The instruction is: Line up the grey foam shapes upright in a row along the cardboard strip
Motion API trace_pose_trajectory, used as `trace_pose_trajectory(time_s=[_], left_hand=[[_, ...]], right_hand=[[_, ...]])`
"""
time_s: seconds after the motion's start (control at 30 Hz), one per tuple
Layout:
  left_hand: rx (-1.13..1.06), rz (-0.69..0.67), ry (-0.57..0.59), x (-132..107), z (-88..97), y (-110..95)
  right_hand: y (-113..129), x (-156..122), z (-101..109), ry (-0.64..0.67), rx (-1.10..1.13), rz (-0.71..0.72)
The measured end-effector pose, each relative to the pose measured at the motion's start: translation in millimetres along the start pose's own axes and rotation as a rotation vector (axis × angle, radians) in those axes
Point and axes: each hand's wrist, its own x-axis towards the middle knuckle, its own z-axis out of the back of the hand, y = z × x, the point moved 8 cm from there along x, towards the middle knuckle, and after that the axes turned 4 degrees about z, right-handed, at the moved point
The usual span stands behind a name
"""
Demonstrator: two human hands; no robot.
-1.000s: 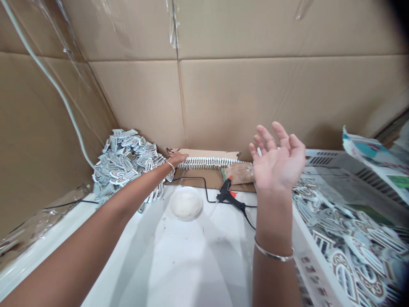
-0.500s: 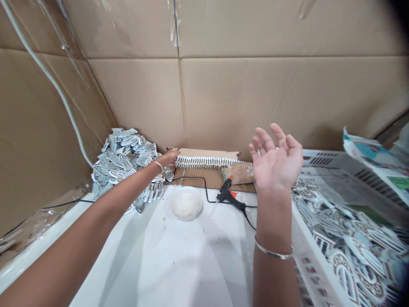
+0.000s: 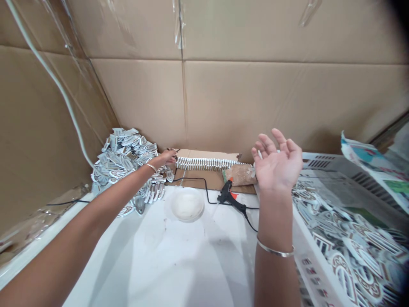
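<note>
My left hand [image 3: 167, 157] reaches to the left end of a row of thin white pieces [image 3: 207, 163] standing on edge on cardboard. Its fingers are closed together at that end; what they hold, if anything, is too small to make out. Beside it rises a heap of white and grey flat pieces with brown patterns [image 3: 128, 157]. My right hand [image 3: 278, 164] is raised, palm up, fingers spread, with nothing in it. Left of that hand lie a brown block-like wrapped thing [image 3: 240, 175] and a black glue gun [image 3: 230, 196] with an orange tip.
A shallow white dish [image 3: 187, 204] stands on the white tabletop [image 3: 159, 260]. The glue gun's black cord crosses behind it. On the right, a white plastic crate [image 3: 315, 281] holds many patterned pieces. Cardboard walls [image 3: 239, 102] enclose the back and left; a white cable [image 3: 64, 91] hangs at left.
My left hand has shifted slightly left, away from the row's end. My right hand has dipped a little and stays open. The view has moved slightly.
</note>
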Motion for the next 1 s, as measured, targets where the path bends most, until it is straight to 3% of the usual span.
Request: trace_pose_trajectory(time_s=[0.13, 0.23, 0.33, 0.47, 0.53, 0.6, 0.73, 0.87, 1.0], left_hand=[[0.026, -0.029, -0.029, -21, 33.4, -9], [0.097, -0.14, 0.006, -58, 67.0, -10], [0.226, -0.251, 0.058, -110, 98.7, 5], [0.371, -0.332, 0.058, -169, 120.0, 43], [0.553, -0.436, 0.027, -187, 115.5, 56], [0.773, -0.617, 0.052, -197, 98.5, 62], [1.121, -0.922, 0.127, -188, 64.4, 58], [1.257, -1.156, 0.383, -166, 29.3, 41], [1.341, -1.222, 0.554, -149, -3.7, 36]], right_hand=[[0, 0, 0, -0.043, 0.09, 0.006], [-2, -3, -8, -0.01, 0.082, -0.011], [-5, -8, -24, 0.095, -0.006, -0.006], [-25, -25, -55, 0.29, -0.206, -0.058], [-44, -39, -73, 0.426, -0.371, -0.111], [-65, -58, -92, 0.607, -0.545, -0.162], [-95, -91, -118, 0.878, -0.719, -0.198], [-98, -102, -127, 0.94, -0.745, -0.194], [-90, -101, -127, 0.929, -0.745, -0.189]])
